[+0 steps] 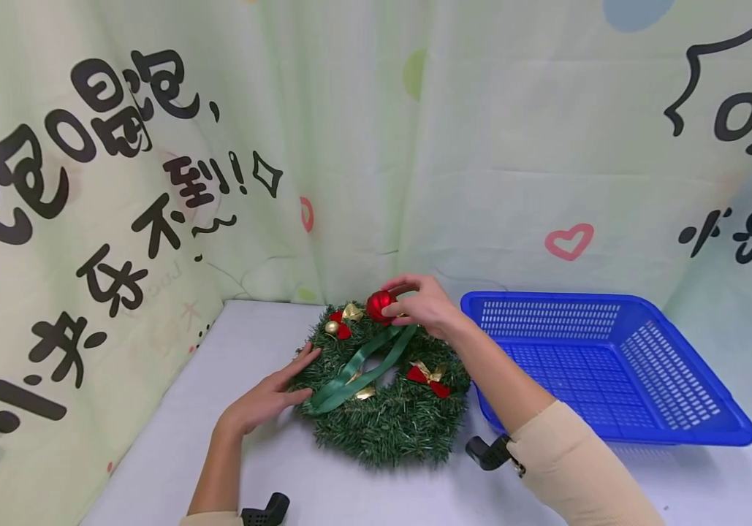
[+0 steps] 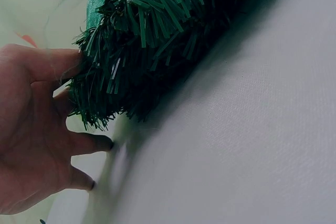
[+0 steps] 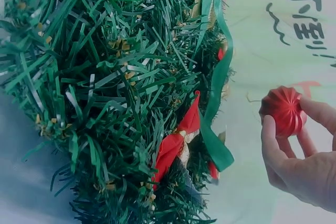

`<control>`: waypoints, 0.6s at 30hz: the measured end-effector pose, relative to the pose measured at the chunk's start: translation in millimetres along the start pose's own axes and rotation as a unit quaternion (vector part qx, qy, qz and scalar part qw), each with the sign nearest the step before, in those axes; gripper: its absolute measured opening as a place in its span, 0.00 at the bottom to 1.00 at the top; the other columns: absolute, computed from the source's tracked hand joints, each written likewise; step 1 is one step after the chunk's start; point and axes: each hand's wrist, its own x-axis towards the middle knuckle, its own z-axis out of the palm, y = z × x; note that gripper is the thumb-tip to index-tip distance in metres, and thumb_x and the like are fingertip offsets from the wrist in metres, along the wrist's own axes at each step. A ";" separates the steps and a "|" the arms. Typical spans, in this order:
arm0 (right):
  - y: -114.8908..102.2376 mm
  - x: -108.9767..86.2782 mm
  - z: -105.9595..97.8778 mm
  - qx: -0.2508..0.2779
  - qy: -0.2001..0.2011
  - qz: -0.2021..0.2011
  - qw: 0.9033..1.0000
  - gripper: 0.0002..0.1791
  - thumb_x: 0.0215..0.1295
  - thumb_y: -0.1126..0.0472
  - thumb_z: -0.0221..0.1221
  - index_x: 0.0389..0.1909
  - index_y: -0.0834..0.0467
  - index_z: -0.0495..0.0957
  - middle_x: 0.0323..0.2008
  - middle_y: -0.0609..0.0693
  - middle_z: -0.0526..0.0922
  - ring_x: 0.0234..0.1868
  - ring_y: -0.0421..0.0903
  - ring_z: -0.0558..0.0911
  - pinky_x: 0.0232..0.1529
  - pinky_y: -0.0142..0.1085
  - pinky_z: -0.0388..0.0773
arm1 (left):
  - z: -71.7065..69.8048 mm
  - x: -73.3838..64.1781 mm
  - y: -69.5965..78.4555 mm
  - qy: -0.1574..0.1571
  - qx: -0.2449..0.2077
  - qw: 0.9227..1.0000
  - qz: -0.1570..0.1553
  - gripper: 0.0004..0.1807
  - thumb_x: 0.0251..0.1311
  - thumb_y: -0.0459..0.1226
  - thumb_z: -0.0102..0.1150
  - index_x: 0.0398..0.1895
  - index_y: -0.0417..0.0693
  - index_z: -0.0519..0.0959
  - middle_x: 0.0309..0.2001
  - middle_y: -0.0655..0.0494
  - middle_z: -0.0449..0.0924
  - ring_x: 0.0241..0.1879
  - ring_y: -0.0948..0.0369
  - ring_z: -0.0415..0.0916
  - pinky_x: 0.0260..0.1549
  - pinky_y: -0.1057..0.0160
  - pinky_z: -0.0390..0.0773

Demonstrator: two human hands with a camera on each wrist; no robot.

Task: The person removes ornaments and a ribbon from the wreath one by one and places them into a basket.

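Note:
A green tinsel wreath [image 1: 389,431] lies on the white table, seen from above in the head view. It carries red-and-gold bows [image 1: 430,378] and a loop of green ribbon [image 1: 356,372]. My right hand [image 1: 424,307] pinches a ridged red ball ornament [image 3: 284,111] over the wreath's far edge. In the right wrist view, the thumb and fingers surround the ball. At the wreath's left side, my left hand [image 1: 272,394] rests with spread fingers. The left wrist view shows those fingers [image 2: 55,65] fairly straight against the tinsel [image 2: 131,72], with the lower ones at the table.
A blue plastic basket [image 1: 711,435] with slotted walls stands to the right, close beside the wreath and my right forearm. Behind the table [image 1: 251,321] hangs a pale printed curtain [image 1: 494,146], which also runs along both sides.

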 end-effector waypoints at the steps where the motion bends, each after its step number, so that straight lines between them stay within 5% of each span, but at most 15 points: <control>1: -0.4 -0.9 -0.5 0.002 -0.001 -0.002 1.000 0.29 0.63 0.75 0.66 0.66 0.64 0.75 0.66 0.65 0.72 0.57 0.61 0.85 0.62 0.56 0.80 | -0.2 -0.1 -0.1 0.000 0.001 1.000 0.001 0.40 0.76 0.44 0.58 0.85 0.71 0.50 0.86 0.69 0.34 0.85 0.49 0.30 0.77 0.30 0.43; 18: -3.3 -28.7 -28.0 0.010 0.016 -0.023 1.000 0.30 0.65 0.73 0.65 0.69 0.64 0.73 0.66 0.65 0.71 0.54 0.55 0.86 0.58 0.49 0.84 | -0.1 0.1 -0.7 -0.005 0.009 1.000 0.001 0.40 0.76 0.45 0.57 0.85 0.72 0.49 0.85 0.69 0.32 0.85 0.48 0.30 0.77 0.29 0.42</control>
